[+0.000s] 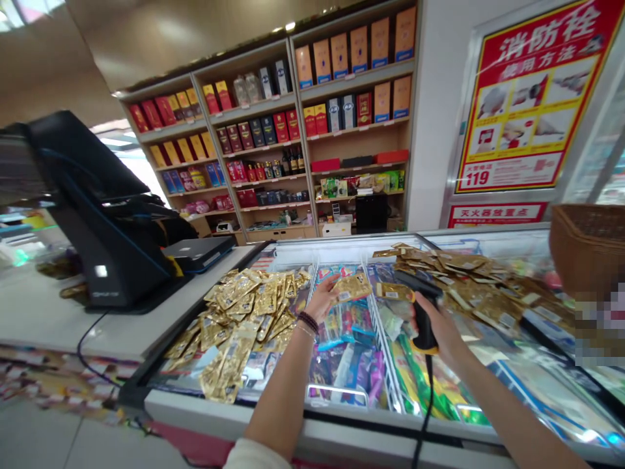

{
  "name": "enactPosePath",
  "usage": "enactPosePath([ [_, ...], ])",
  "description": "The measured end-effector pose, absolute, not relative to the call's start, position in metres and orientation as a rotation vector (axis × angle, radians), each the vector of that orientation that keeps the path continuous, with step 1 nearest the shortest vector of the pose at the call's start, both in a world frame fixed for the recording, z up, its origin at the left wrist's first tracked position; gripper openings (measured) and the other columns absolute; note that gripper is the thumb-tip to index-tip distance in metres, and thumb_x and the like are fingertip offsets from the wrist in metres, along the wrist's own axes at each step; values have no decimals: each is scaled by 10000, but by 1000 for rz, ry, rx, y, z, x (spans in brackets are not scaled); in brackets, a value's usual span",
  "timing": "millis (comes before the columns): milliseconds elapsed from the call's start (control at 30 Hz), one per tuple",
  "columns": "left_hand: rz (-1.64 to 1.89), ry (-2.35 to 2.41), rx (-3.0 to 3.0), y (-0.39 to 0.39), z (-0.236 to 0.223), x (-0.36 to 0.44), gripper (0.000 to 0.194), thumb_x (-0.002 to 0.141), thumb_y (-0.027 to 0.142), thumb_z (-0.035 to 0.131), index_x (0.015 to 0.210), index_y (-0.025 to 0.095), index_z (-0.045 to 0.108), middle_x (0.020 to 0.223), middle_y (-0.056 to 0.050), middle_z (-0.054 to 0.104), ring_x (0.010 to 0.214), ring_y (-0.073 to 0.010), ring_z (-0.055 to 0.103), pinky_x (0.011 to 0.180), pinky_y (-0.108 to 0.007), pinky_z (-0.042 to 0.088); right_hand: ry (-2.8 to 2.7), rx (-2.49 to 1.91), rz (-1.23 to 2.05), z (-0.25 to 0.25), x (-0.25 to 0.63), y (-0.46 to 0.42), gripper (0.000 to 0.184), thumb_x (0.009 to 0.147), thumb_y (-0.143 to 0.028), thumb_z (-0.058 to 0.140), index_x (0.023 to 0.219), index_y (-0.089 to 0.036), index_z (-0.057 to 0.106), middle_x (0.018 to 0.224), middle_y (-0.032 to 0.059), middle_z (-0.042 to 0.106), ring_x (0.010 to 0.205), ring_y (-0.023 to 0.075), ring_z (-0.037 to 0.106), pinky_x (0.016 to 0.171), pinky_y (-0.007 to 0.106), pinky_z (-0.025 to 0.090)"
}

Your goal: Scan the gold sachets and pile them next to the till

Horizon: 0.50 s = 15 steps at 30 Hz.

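Note:
My left hand (323, 298), with dark beads round its wrist, grips the left end of a shiny gold packet (353, 286) over the glass top of a display freezer. In my right hand (439, 322) is a black and yellow barcode scanner (424, 332), its head pointing left and its cord hanging towards me. Another gold packet (390, 291) lies just under the scanner head; whether my right fingers touch it I cannot tell. Left of my left hand is a heap of gold packets (244, 299). A second heap of gold packets (488, 293) spreads to the right of the scanner.
Coloured ice-cream packs (342, 326) show through the freezer glass, between white wire dividers (383, 352). A black till (107, 215) stands on the counter (43, 319) at left. A brown basket (581, 260) is at the right. Shelves of boxes (256, 133) line the back wall.

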State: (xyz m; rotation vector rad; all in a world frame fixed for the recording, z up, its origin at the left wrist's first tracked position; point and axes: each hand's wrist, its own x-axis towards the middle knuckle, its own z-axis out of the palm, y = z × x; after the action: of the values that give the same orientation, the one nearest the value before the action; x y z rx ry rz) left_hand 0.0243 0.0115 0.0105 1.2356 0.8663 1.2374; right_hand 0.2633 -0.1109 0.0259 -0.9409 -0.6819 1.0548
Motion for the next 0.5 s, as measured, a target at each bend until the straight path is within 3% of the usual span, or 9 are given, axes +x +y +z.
enactPosePath([
  [100, 1374, 899, 1168, 14, 7, 28, 527, 659, 233, 867, 1154, 181, 693, 989, -83, 774, 849, -187, 738, 793, -328, 596, -846, -992, 1053, 28, 244, -105, 538, 583, -640, 905, 750, -180, 681, 540, -14, 612, 379, 105, 510, 338, 205, 377],
  [267, 1538, 967, 976, 19, 2, 36, 468, 565, 323, 954, 904, 146, 684, 852, -75, 770, 738, -179, 721, 685, -290, 569, -1161, -1135, 871, 30, 223, -106, 501, 766, -635, 782, 584, -212, 583, 422, -3, 548, 351, 108, 473, 376, 226, 364],
  [500, 1667, 943, 760, 22, 2, 34, 543, 496, 384, 989, 838, 161, 632, 674, -6, 710, 623, -150, 677, 604, -242, 496, -1400, -1322, 761, 37, 218, -120, 464, 865, -637, 630, 620, -253, 540, 421, -10, 562, 374, 152, 500, 472, 305, 402],
])
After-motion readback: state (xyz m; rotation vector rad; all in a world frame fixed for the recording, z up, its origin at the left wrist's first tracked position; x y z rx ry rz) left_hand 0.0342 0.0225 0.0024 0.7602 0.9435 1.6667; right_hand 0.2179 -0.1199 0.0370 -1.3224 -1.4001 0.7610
